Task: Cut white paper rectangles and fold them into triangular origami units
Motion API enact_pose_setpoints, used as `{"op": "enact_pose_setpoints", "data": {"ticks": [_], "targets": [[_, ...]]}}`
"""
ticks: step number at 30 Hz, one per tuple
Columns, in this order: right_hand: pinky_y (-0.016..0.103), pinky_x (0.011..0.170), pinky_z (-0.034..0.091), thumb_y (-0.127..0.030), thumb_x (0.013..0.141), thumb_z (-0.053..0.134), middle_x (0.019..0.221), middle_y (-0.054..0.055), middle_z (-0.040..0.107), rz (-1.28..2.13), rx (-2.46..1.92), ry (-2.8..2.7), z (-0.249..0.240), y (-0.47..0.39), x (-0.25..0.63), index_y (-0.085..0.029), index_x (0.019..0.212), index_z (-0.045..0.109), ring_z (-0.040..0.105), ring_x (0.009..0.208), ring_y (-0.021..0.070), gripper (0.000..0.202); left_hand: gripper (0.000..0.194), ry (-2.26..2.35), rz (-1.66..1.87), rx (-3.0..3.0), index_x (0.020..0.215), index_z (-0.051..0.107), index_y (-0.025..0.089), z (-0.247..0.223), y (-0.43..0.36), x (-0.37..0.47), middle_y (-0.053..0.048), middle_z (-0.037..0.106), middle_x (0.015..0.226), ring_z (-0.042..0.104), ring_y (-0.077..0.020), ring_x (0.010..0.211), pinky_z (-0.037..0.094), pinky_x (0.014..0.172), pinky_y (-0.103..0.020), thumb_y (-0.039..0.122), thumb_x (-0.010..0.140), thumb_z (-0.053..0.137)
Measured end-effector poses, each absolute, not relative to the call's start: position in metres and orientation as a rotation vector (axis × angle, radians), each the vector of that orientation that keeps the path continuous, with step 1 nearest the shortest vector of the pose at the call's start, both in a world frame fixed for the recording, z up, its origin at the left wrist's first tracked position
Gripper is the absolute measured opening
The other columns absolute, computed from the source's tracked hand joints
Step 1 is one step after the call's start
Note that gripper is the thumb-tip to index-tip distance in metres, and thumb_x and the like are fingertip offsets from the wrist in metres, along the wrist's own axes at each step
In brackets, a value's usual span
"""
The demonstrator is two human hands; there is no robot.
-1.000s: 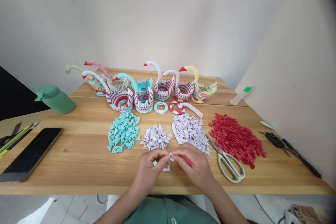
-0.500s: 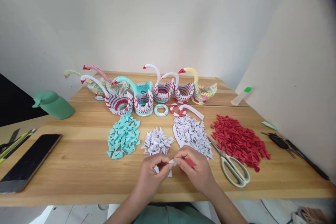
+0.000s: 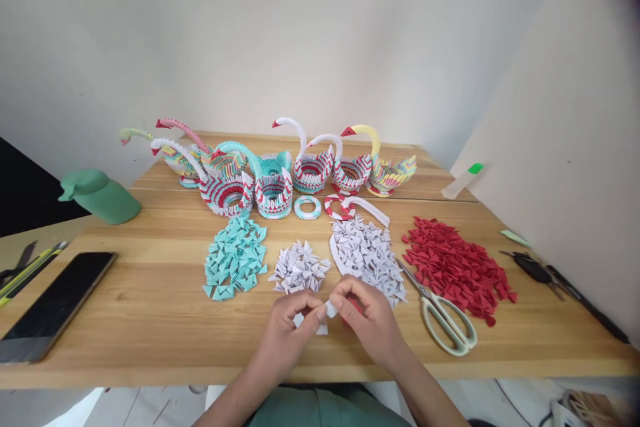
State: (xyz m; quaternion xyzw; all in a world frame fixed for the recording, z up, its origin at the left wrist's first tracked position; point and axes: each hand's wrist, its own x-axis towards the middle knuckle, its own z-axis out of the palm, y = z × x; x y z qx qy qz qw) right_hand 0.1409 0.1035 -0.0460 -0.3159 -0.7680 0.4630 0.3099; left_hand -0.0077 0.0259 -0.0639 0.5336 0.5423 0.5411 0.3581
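Observation:
Between my two hands is a small white paper piece (image 3: 331,309), pinched by fingertips from both sides just above the table's front part. My left hand (image 3: 293,327) is closed on its left end, thumb against index finger. My right hand (image 3: 367,320) pinches the right end; something red shows partly behind its fingers. White paper slips (image 3: 321,329) lie under the left fingers, partly hidden. Just beyond my hands are a small pile of white folded paper triangles (image 3: 300,268) and a larger white pile (image 3: 371,257).
Turquoise triangles (image 3: 235,260) lie left, red triangles (image 3: 455,267) right, beside scissors (image 3: 443,320). Several paper swans (image 3: 227,193) stand behind, with a turquoise-white ring (image 3: 307,207) and a red-white ring (image 3: 333,207). A phone (image 3: 57,307) and green jug (image 3: 103,197) are at left.
The white paper piece now shows more of its surface between my fingertips, its angle slightly changed. My fingers have shifted a little; the piles and swans stay in place.

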Motion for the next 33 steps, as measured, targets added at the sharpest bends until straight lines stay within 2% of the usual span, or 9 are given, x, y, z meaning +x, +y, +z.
{"op": "enact_pose_setpoints", "data": {"ticks": [5,10,15,20,23,25,28,30,33], "targets": [[0.023,0.061,0.043,-0.032,0.089,0.058,0.071,-0.002,0.059,1.212,-0.812,-2.063,-0.048,0.103,0.141,-0.021,0.081,0.060,0.054,0.065,0.0134,0.015,0.028,1.499,1.472,1.610,0.063,0.055,0.017,-0.064,0.026,-0.009,0.001,0.052,0.057,0.048,-0.0135,0.057,0.036,0.059,-0.024,0.021,0.090,0.052],[0.023,0.060,0.042,-0.034,0.091,0.056,0.066,-0.002,0.058,1.138,-0.814,-2.092,-0.050,0.102,0.140,-0.020,0.071,0.057,0.054,0.062,0.0131,0.024,0.030,1.572,1.442,1.761,0.061,0.054,0.017,-0.066,0.027,-0.009,0.001,0.050,0.055,0.047,-0.0138,0.056,0.035,0.057,-0.025,0.017,0.090,0.050],[0.023,0.060,0.045,-0.033,0.095,0.050,0.067,-0.001,0.063,1.188,-0.821,-2.082,-0.045,0.106,0.141,-0.020,0.075,0.063,0.058,0.062,0.0135,0.027,0.028,1.583,1.474,1.708,0.065,0.060,0.017,-0.068,0.025,-0.011,-0.001,0.054,0.056,0.049,-0.0150,0.056,0.036,0.059,-0.026,0.021,0.091,0.051],[0.025,0.066,0.048,-0.030,0.095,0.052,0.071,0.000,0.066,1.005,-0.739,-2.132,-0.044,0.105,0.143,-0.022,0.081,0.066,0.061,0.066,0.0147,0.021,0.028,1.346,1.391,1.233,0.074,0.066,0.017,-0.076,0.027,-0.015,-0.003,0.063,0.064,0.056,-0.0164,0.061,0.042,0.062,-0.027,0.038,0.090,0.056],[0.026,0.067,0.048,-0.026,0.096,0.051,0.066,-0.001,0.065,0.925,-0.678,-2.138,-0.046,0.102,0.142,-0.023,0.080,0.065,0.062,0.066,0.0150,0.022,0.032,0.989,1.320,0.859,0.081,0.063,0.017,-0.079,0.029,-0.015,-0.005,0.069,0.072,0.061,-0.0173,0.065,0.047,0.065,-0.029,0.048,0.084,0.065],[0.027,0.068,0.049,-0.023,0.096,0.051,0.064,-0.001,0.064,0.911,-0.652,-2.131,-0.048,0.101,0.141,-0.023,0.082,0.066,0.063,0.066,0.0153,0.020,0.034,0.829,1.305,0.726,0.084,0.061,0.016,-0.080,0.030,-0.014,-0.005,0.070,0.074,0.063,-0.0169,0.066,0.048,0.066,-0.029,0.048,0.078,0.072],[0.030,0.072,0.051,-0.018,0.095,0.051,0.080,0.002,0.068,0.836,-0.609,-2.099,-0.051,0.102,0.142,-0.024,0.100,0.066,0.065,0.078,0.0175,0.018,0.034,0.771,1.345,0.641,0.086,0.062,0.016,-0.080,0.031,-0.013,-0.005,0.071,0.076,0.064,-0.0154,0.066,0.047,0.066,-0.028,0.044,0.075,0.078],[0.034,0.079,0.051,-0.013,0.094,0.051,0.096,0.006,0.069,0.740,-0.553,-2.114,-0.053,0.103,0.144,-0.026,0.114,0.063,0.064,0.091,0.0201,0.027,0.033,0.770,1.395,0.609,0.086,0.063,0.016,-0.080,0.031,-0.013,-0.003,0.071,0.073,0.065,-0.0147,0.065,0.047,0.066,-0.027,0.042,0.074,0.079],[0.042,0.093,0.045,-0.006,0.091,0.050,0.118,0.010,0.064,0.574,-0.433,-2.196,-0.056,0.104,0.146,-0.027,0.124,0.060,0.057,0.108,0.0239,0.040,0.032,0.796,1.477,0.562,0.089,0.065,0.016,-0.080,0.032,-0.012,0.000,0.069,0.068,0.065,-0.0145,0.066,0.048,0.068,-0.027,0.039,0.073,0.081]]}}
